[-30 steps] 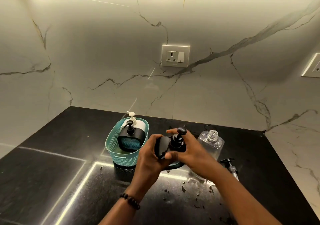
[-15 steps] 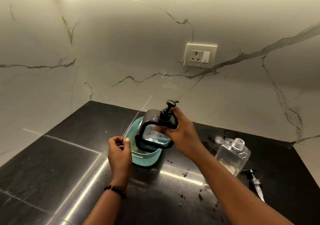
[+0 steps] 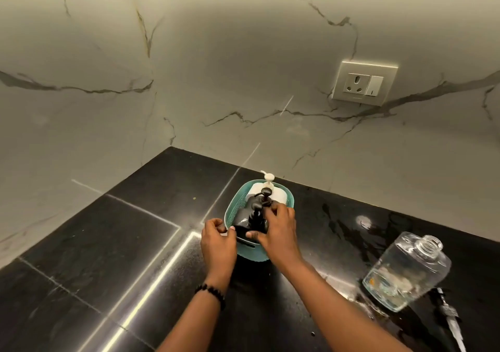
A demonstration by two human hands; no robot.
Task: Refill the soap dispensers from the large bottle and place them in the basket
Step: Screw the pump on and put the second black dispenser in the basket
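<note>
Black stone counter (image 3: pixel 113 243) runs under marble walls. Your left hand (image 3: pixel 217 239) pinches the teal basket (image 3: pixel 231 212) at its near rim, likely to steady it. Your right hand (image 3: pixel 278 230) grips the black dispenser (image 3: pixel 250 223), seating it in front of the white dispenser (image 3: pixel 266 190). Far right, the large bottle (image 3: pixel 405 271) stands uncapped, well apart.

We see a dim, warm scene lit from above. Bright streaks of glare cross the glossy black countertop (image 3: pixel 113 243) at lower left, and a small highlight sits right of centre. The marble wall (image 3: pixel 216 67) darkens toward the upper corners. Wide-angle distortion bends the edges; the hands at centre look slightly soft.
</note>
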